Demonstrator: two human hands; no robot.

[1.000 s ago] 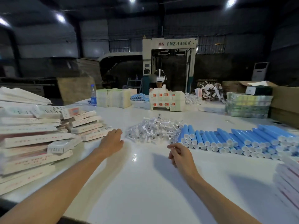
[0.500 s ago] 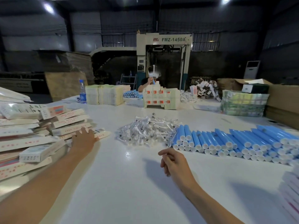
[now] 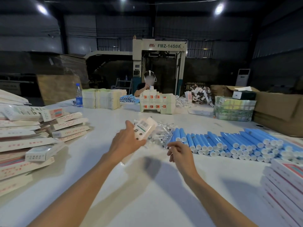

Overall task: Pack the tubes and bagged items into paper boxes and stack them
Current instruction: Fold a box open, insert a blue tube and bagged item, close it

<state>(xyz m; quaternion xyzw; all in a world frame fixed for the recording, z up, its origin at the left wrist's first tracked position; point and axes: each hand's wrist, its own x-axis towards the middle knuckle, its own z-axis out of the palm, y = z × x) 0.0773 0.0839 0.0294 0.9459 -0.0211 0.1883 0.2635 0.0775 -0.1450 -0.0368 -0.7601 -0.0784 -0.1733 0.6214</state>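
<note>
My left hand [image 3: 127, 141] holds a flat white paper box [image 3: 145, 128] lifted above the white table [image 3: 147, 185], in front of a heap of clear bagged items [image 3: 161, 133]. My right hand [image 3: 179, 153] hovers beside it with loosely curled fingers and holds nothing. Rows of blue tubes with white caps [image 3: 229, 143] lie to the right. A pile of flat paper boxes [image 3: 32, 133] covers the table's left side.
A stack of packed boxes [image 3: 285, 182] stands at the right edge. Across the table sits another person [image 3: 147, 86] behind printed cartons [image 3: 156, 103]. A water bottle [image 3: 79, 95], carton stacks [image 3: 101, 100] and brown cardboard boxes [image 3: 278, 110] line the far side.
My left hand reached into the left pile, took a flat box and carried it to the middle above the bagged items. My right hand stayed near the tubes.
</note>
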